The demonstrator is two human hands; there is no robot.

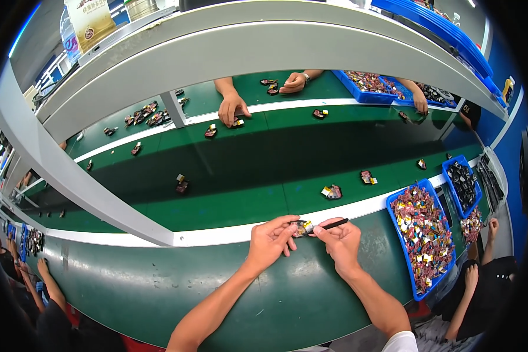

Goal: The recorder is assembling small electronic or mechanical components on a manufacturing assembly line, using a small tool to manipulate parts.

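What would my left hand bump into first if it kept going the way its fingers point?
Probably the small part it already pinches at its fingertips, and right behind that the right hand holding a black pen. The left hand points right.

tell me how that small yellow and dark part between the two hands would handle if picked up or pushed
The small part is pinched by the fingertips of the left hand alone, so it is probably light. It looks blocky, so likely stiff and unlikely to roll. The right hand brings a black pen-like tool to it, so it may need steadying.
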